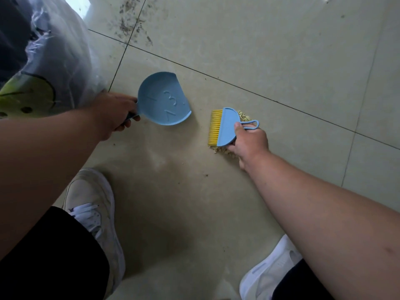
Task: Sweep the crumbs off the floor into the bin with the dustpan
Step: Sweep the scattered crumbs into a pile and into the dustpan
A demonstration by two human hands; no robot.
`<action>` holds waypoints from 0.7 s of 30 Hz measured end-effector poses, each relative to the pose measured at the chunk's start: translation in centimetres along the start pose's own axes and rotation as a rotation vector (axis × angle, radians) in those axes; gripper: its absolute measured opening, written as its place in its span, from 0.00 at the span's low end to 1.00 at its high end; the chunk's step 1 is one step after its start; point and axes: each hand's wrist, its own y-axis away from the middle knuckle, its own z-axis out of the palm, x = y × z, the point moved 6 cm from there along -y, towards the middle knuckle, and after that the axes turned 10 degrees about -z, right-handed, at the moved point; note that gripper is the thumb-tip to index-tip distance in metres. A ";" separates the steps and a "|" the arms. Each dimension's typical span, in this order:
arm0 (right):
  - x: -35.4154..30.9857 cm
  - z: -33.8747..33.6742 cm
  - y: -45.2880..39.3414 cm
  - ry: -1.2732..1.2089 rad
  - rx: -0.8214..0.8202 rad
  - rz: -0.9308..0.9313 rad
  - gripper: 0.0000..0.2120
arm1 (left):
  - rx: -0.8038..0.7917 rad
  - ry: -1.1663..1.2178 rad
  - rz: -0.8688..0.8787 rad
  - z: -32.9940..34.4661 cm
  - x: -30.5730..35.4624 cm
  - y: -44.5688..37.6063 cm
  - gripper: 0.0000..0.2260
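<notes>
On the tiled floor [281, 50], between the two feet and the grout line, the left hand [114, 113] has its grip clenched round the short handle of the blue dustpan [163, 100], whose open lip faces the yellow-bristled brush [225, 127], near it but not touching. The right hand [251, 141] grasps the brush by its blue back and loop handle, and pale crumbs [243, 115] peek out beside and under it. Both tools look like light, stiff plastic (soft bristles excepted), best held by their handles; the loose crumbs would likely scatter under a hard stroke, and the bin [43, 61], lined with a clear bag, stands just beside the left hand.
</notes>
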 end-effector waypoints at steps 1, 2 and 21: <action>-0.3 -0.1 0.0 -0.090 -0.016 0.046 0.06 | -0.007 -0.011 0.009 0.5 0.2 0.3 0.09; -0.8 -0.2 -0.3 -0.187 -0.018 0.074 0.04 | -0.014 -0.027 0.017 1.0 0.4 0.5 0.09; -4.8 -9.6 -3.1 0.905 0.064 -0.546 0.11 | 0.054 -0.526 0.157 4.8 3.0 1.3 0.09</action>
